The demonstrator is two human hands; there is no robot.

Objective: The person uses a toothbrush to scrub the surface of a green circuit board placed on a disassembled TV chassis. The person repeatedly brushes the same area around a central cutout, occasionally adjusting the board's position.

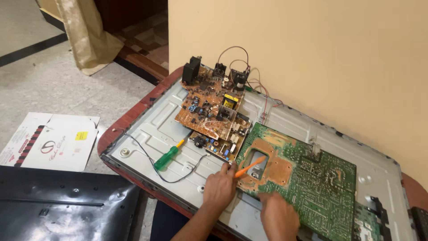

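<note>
Hands, two: left hand [219, 187] grasping orange tool [249, 168], right hand [278, 217] curled on green board [307, 183]; brown boards, two [209, 107]; green screwdriver [168, 156] near metal panel's [147, 129] front edge.

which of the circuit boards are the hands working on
The big green board lying flat nearest the person: left hand holds an orange tool at its edge, right hand rests on it. The brown boards sit untouched behind.

Left of the left hand [219, 188], bare metal chassis [147, 129] lies open, crossed by a black wire [178, 178] and green screwdriver [167, 157]; ahead, a brown circuit board [209, 107] blocks; right, green board [312, 183].
</note>
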